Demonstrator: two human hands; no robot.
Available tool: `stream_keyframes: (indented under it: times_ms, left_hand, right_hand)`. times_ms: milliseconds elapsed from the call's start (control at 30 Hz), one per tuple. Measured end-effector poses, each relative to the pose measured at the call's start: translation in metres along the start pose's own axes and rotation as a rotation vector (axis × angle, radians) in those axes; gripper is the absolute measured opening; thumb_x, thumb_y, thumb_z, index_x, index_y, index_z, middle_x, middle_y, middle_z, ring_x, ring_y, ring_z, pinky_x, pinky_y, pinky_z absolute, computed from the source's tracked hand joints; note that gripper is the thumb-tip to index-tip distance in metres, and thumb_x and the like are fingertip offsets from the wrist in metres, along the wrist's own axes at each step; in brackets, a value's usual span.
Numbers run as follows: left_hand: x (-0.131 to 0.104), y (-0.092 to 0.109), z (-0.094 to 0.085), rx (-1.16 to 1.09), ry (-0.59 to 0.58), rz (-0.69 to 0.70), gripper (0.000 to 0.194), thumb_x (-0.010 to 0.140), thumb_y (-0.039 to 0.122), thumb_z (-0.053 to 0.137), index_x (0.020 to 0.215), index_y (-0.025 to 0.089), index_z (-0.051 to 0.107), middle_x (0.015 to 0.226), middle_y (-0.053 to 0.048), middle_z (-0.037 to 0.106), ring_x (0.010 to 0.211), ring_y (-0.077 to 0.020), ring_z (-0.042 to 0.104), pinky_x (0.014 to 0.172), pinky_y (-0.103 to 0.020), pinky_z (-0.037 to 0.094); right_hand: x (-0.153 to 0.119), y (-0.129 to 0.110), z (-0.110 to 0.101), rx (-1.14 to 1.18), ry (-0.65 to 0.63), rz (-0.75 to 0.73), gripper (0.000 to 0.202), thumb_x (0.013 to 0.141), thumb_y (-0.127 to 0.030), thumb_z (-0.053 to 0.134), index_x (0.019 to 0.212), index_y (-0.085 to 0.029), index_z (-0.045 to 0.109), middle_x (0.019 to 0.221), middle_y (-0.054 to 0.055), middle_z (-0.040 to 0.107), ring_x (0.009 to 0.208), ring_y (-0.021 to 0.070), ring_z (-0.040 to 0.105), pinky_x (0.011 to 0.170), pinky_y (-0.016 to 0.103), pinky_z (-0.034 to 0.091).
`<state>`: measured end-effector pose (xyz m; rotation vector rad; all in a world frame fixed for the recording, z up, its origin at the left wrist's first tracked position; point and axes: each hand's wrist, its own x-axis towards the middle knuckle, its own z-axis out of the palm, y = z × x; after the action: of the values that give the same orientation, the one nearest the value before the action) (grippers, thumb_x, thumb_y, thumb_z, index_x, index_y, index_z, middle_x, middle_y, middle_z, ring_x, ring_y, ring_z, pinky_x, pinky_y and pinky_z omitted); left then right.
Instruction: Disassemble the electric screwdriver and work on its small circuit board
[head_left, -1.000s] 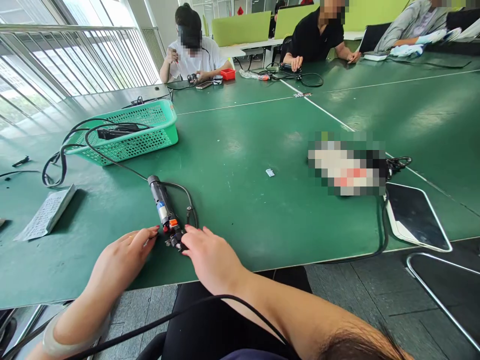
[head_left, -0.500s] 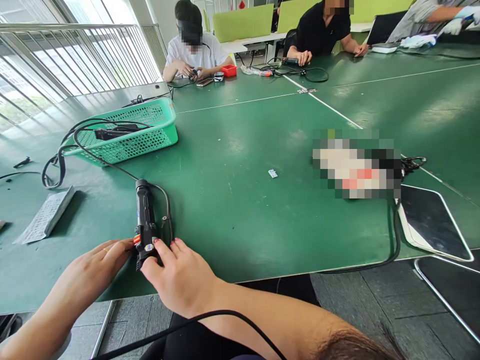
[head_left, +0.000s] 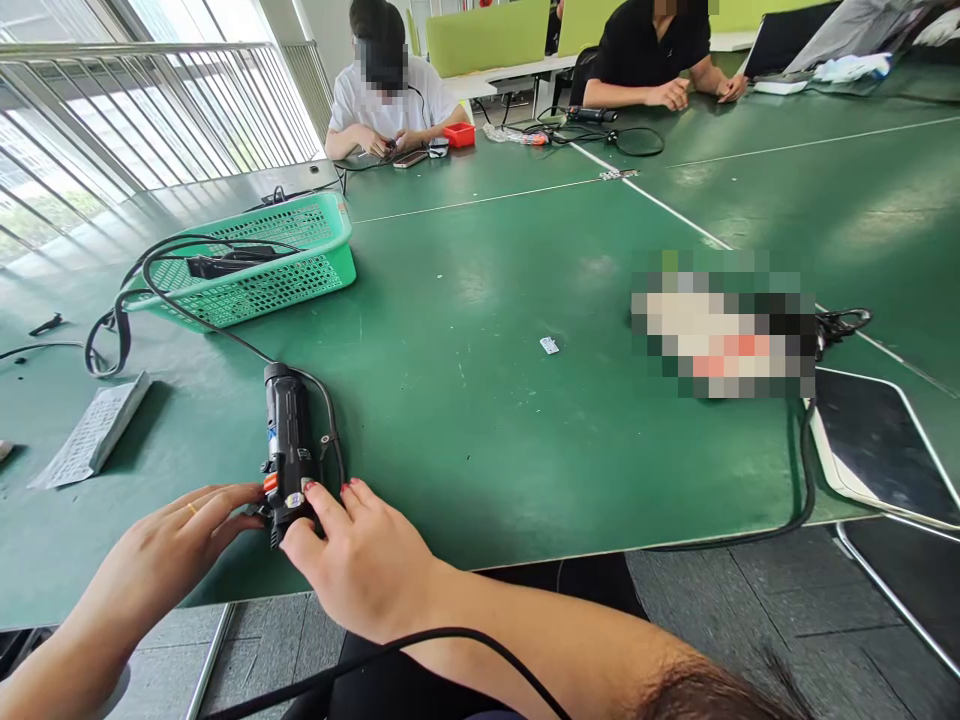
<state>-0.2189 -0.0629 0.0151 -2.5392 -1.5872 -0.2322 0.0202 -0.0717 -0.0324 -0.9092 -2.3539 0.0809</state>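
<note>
A black cylindrical device (head_left: 289, 440) with an orange part and a cable lies on the green table near its front edge. My left hand (head_left: 191, 525) is at its lower left side, fingertips pinched on the small parts beside the orange piece. From the right, my right hand (head_left: 360, 550) grips the lower end, thumb and index finger against the black body, the other fingers by the cable. The cable runs from the device's top to a green basket (head_left: 277, 285) holding black items. A grey packet (head_left: 97, 430) lies to the left.
The green table (head_left: 465, 420) bears a small white label (head_left: 549, 345), a white-edged tablet (head_left: 881, 440) and a blurred-out object (head_left: 720, 330) at the right. Across it sit a person in white (head_left: 390, 105) and a person in black (head_left: 649, 55). A black cable crosses below my right arm.
The device has turned slightly, its upper end a little further left. My left hand has shifted slightly left. Across the table, the person in black has taken a hand off a black object.
</note>
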Motion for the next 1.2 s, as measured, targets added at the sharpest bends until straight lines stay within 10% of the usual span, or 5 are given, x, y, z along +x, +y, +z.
stream_keyframes:
  times_ms: [800, 1200]
  left_hand:
    - [-0.006, -0.019, 0.019, -0.219, 0.058, -0.150, 0.024, 0.078, 0.048, 0.065, 0.080, 0.025, 0.073, 0.092, -0.004, 0.077, 0.081, -0.0205, 0.072, 0.086, -0.030, 0.055]
    - [-0.007, -0.014, 0.024, -0.207, 0.031, -0.248, 0.043, 0.083, 0.064, 0.051, 0.088, 0.026, 0.068, 0.093, -0.004, 0.076, 0.084, -0.0218, 0.070, 0.087, -0.032, 0.052]
  right_hand:
    - [-0.002, 0.000, 0.006, -0.055, 0.135, -0.013, 0.024, 0.095, -0.022, 0.038, 0.100, -0.018, 0.061, 0.128, 0.012, 0.066, 0.093, 0.0223, 0.073, 0.094, 0.039, 0.053]
    - [0.000, 0.001, 0.001, 0.005, -0.006, -0.018, 0.026, 0.096, -0.020, 0.038, 0.106, -0.017, 0.062, 0.135, 0.016, 0.060, 0.101, 0.0218, 0.070, 0.099, 0.042, 0.051]
